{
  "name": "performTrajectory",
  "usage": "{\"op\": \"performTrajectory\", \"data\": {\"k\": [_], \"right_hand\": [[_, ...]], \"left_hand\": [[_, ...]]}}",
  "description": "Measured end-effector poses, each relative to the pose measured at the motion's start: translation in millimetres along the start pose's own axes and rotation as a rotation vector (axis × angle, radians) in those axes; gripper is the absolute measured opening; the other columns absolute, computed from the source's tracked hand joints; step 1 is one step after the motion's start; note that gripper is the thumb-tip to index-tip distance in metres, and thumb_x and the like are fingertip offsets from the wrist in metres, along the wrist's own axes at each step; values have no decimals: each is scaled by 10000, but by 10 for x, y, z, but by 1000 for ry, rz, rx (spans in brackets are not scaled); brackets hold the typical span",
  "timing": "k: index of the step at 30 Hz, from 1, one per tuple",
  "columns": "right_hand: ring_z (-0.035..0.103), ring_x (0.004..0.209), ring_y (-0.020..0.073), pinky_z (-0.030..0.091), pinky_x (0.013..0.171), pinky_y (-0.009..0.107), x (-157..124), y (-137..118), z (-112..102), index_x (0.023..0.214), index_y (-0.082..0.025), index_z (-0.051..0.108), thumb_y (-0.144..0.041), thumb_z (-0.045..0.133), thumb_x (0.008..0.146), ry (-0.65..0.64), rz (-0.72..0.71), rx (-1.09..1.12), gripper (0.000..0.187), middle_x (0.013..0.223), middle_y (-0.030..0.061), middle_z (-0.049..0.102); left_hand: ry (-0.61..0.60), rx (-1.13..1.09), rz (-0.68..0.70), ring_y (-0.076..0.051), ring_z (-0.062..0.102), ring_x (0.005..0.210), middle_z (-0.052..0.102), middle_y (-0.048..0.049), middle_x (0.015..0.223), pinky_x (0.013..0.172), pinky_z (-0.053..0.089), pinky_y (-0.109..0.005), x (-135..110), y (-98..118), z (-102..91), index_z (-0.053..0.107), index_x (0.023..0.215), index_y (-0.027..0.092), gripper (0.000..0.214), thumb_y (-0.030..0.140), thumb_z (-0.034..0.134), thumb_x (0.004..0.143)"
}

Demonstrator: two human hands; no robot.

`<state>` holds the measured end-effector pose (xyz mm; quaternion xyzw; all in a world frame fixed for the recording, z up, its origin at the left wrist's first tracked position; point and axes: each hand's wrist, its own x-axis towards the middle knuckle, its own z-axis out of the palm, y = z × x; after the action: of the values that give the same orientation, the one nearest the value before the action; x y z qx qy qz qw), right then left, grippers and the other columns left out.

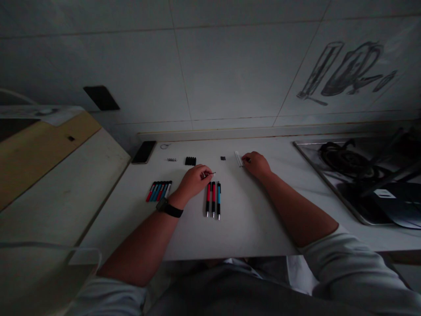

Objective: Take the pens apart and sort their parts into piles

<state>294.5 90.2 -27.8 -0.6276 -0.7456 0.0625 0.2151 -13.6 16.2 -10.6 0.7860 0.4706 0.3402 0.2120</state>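
Head view: left hand (194,180) is pinching a rod (213,173), best steadied; right hand (257,164), grip unclear, is resting nearer counter's back edge (204,143).

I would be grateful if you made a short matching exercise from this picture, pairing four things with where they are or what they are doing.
Column one
1. Phone
2. Three pens
3. Left hand
4. Right hand

Column two
A. Beside thin pale rods
B. Lying side by side between the two forearms, two red and black, one blue and black
C. Pinching a small thin piece
D. At the far left corner of the white counter

Right pairs: 1-D, 2-B, 3-C, 4-A.
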Motion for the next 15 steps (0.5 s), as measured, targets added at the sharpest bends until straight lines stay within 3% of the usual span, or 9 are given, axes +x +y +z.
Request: {"op": "performTrajectory", "data": {"k": [10,15], "right_hand": [[653,924,213,494,881,316,5,-6,23,1055,-199,792,-235,619,914,15,5,1,226,1026,105,723],[648,846,188,494,867,311,-32,-94,-75,1105,-195,776,-233,609,921,80,-26,54,252,1056,91,720]], "left_hand": [[14,22,-6,-152,635,763,686,-20,876,711,508,-288,12,0,-33,704,923,209,43,224,668,905],[92,26,-23,-159,642,772,704,-23,880,722,514,-290,39,-87,-53,701,923,209,59,251,663,907]]}}
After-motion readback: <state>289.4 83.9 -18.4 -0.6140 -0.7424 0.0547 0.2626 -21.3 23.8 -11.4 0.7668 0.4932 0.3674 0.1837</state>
